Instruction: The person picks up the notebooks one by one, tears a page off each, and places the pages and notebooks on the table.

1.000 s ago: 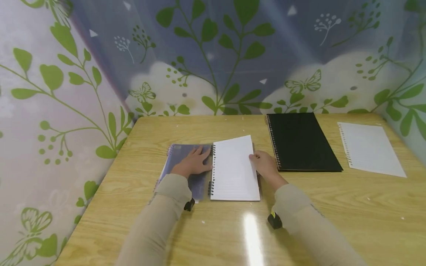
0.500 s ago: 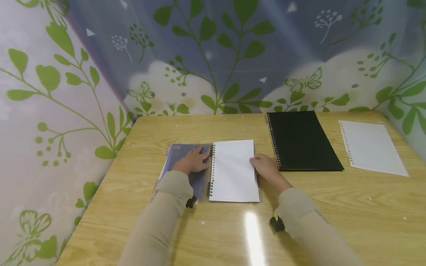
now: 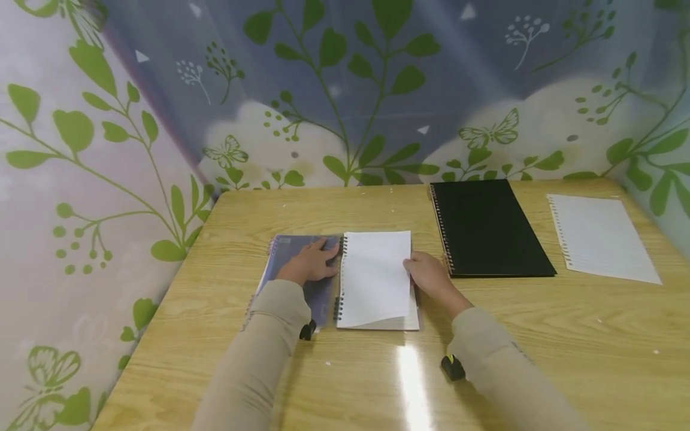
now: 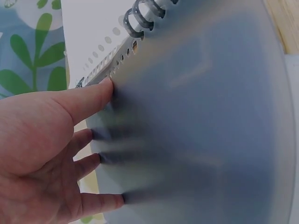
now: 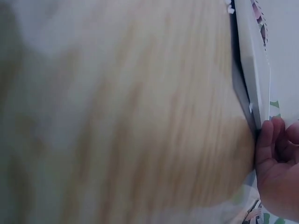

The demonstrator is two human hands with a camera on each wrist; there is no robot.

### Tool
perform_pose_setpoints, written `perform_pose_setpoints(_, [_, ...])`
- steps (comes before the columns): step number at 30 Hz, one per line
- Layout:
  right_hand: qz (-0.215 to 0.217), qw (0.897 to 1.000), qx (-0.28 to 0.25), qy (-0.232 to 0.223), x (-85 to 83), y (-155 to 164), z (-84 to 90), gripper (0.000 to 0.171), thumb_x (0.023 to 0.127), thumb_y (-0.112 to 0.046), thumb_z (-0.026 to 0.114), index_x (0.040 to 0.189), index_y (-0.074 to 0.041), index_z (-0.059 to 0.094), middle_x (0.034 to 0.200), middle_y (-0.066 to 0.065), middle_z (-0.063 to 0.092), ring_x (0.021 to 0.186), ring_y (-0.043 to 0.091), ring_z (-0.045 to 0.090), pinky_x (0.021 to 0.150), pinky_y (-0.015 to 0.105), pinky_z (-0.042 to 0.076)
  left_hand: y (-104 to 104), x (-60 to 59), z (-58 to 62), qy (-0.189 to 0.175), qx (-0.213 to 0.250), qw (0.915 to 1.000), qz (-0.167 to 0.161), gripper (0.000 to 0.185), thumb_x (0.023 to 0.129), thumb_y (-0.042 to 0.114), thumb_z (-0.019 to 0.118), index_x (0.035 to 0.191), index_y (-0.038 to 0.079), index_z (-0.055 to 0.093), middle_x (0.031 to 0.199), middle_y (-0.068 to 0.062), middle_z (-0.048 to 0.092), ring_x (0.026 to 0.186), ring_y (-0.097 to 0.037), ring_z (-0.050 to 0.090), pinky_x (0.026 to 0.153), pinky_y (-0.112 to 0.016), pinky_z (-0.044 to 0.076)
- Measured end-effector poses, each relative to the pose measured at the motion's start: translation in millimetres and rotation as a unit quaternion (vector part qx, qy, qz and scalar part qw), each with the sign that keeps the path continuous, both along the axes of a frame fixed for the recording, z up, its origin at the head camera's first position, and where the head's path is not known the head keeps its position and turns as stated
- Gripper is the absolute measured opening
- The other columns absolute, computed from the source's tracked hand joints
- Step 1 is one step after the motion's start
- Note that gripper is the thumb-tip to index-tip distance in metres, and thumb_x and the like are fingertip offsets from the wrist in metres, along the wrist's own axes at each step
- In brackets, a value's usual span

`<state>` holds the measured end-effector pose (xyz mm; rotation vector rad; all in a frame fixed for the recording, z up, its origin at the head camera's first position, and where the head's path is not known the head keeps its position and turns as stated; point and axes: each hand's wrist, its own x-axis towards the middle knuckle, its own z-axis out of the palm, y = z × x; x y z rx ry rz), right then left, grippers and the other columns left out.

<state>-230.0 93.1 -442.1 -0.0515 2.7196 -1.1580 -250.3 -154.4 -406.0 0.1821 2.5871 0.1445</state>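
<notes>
— Nearest thing?

— Two tan sleeves [image 3: 259,353], reaching over a shiny wooden table [image 3: 539,335].

— And the left hand [image 3: 309,263]?

— Lying flat on the see-through grey cover [image 3: 286,251] of an open spiral notebook [image 3: 372,281]. Fingers [image 4: 88,100] straight and spread, pressing the cover down beside the coil [image 4: 140,18]. Nothing gripped.

— Right hand [image 3: 428,272]?

— At the right edge of the white top page [image 3: 374,275]. Fingertips [image 5: 266,140] curled on the paper's edge, pinching the sheet. Page lifted a little, lower corner curling up off the pages under it.

— Where's the notebook?

— In the middle of the table, a bit to the left, open flat, between both hands.

— Further back?

— A shut black notebook [image 3: 487,227] just right of the right hand, near but not touching. Then a loose lined sheet [image 3: 598,236] with torn holes, well apart at the far right.

— Behind all that?

— Walls with green leaves and butterflies [image 3: 350,90].
</notes>
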Motion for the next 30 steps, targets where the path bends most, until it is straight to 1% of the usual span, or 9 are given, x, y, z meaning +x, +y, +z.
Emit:
perform_pose_setpoints(4, [0.001, 1.0, -0.001, -0.011, 4.1, 4.3, -0.6, 0.032, 0.094, -0.022, 0.038, 0.07, -0.005, 0.05, 0.071, 0.009, 0.052, 0.065, 0.021, 0.046, 0.057, 0.027, 0.036, 0.9, 0.1, -3.4, -0.003, 0.007, 1.0, -0.002, 0.065, 0.094, 0.044, 0.045, 0.148, 0.027, 0.013, 0.156, -0.008, -0.001, 0.142, -0.037, 0.004, 0.11, -0.058, 0.018])
perform_pose_setpoints(10, [0.012, 0.996, -0.058, -0.059, 8.8, 13.1, 1.7, 0.034, 0.099, -0.03, 0.031, 0.093, -0.001, 0.049, 0.085, 0.01, 0.047, 0.079, 0.022, 0.044, 0.067, 0.029, 0.037, -0.6, 1.5, 1.8, -0.004, 0.009, 0.9999, 0.005, 0.064, 0.095, 0.042, 0.044, 0.148, 0.026, 0.013, 0.156, -0.008, -0.002, 0.142, -0.036, 0.004, 0.111, -0.058, 0.016])
perform_pose_setpoints(13, [0.016, 0.997, -0.062, -0.045, 12.1, 15.5, 3.1, 0.044, 0.1, -0.036, 0.03, 0.102, 0.002, 0.053, 0.093, 0.016, 0.053, 0.086, 0.026, 0.05, 0.074, 0.035, 0.044, 0.9, 2.7, 5.8, -0.005, 0.008, 1.0, 0.002, 0.063, 0.095, 0.042, 0.044, 0.148, 0.026, 0.013, 0.156, -0.009, -0.002, 0.142, -0.037, 0.004, 0.11, -0.06, 0.016])
perform_pose_setpoints(15, [0.009, 0.998, -0.059, -0.033, 15.6, 14.8, 3.5, 0.047, 0.099, -0.039, 0.031, 0.098, 0.002, 0.055, 0.091, 0.016, 0.054, 0.085, 0.027, 0.051, 0.074, 0.036, 0.044, 1.9, 3.7, 8.1, -0.007, 0.01, 0.9999, 0.002, 0.063, 0.095, 0.042, 0.044, 0.148, 0.026, 0.013, 0.156, -0.009, -0.002, 0.142, -0.038, 0.004, 0.109, -0.061, 0.015])
perform_pose_setpoints(18, [-0.002, 0.999, -0.045, -0.004, 24.2, 10.1, 4.5, 0.044, 0.098, -0.036, 0.038, 0.08, 0.001, 0.055, 0.078, 0.013, 0.054, 0.075, 0.024, 0.051, 0.066, 0.032, 0.044, 2.0, 5.1, 10.0, -0.008, 0.011, 0.9999, 0.001, 0.064, 0.095, 0.042, 0.044, 0.148, 0.026, 0.013, 0.156, -0.009, -0.001, 0.142, -0.038, 0.005, 0.11, -0.061, 0.016])
perform_pose_setpoints(20, [-0.003, 1.0, -0.018, 0.014, 31.9, 8.1, 4.8, 0.04, 0.096, -0.032, 0.044, 0.067, -0.005, 0.045, 0.069, 0.006, 0.043, 0.068, 0.02, 0.041, 0.058, 0.027, 0.034, 3.4, 5.1, 10.2, -0.006, 0.013, 0.9999, 0.0, 0.064, 0.095, 0.042, 0.044, 0.148, 0.025, 0.013, 0.156, -0.009, -0.001, 0.142, -0.039, 0.005, 0.109, -0.06, 0.017])
perform_pose_setpoints(22, [-0.003, 0.999, 0.006, 0.035, 40.8, 6.8, 6.0, 0.038, 0.094, -0.028, 0.05, 0.063, -0.005, 0.045, 0.073, 0.008, 0.047, 0.071, 0.02, 0.041, 0.057, 0.026, 0.032, 4.6, 4.7, 9.8, -0.005, 0.011, 0.9999, -0.001, 0.064, 0.095, 0.042, 0.045, 0.148, 0.025, 0.014, 0.156, -0.01, 0.0, 0.141, -0.039, 0.005, 0.109, -0.06, 0.018])
perform_pose_setpoints(26, [0.005, 0.997, 0.054, 0.052, 56.4, 7.3, 8.9, 0.032, 0.089, -0.023, 0.056, 0.065, -0.004, 0.049, 0.094, 0.018, 0.054, 0.079, 0.023, 0.045, 0.06, 0.028, 0.035, 5.2, 4.4, 9.1, -0.006, 0.009, 0.9999, -0.002, 0.065, 0.094, 0.042, 0.045, 0.148, 0.025, 0.013, 0.156, -0.01, 0.0, 0.141, -0.039, 0.005, 0.109, -0.059, 0.018])
perform_pose_setpoints(30, [0.007, 0.997, 0.061, 0.053, 63.8, 6.4, 10.1, 0.027, 0.088, -0.018, 0.056, 0.065, -0.005, 0.049, 0.091, 0.016, 0.054, 0.074, 0.022, 0.045, 0.059, 0.028, 0.035, 3.4, 4.6, 8.5, -0.01, 0.012, 0.9999, 0.002, 0.064, 0.095, 0.042, 0.045, 0.148, 0.026, 0.013, 0.156, -0.008, -0.001, 0.142, -0.037, 0.004, 0.11, -0.059, 0.016])
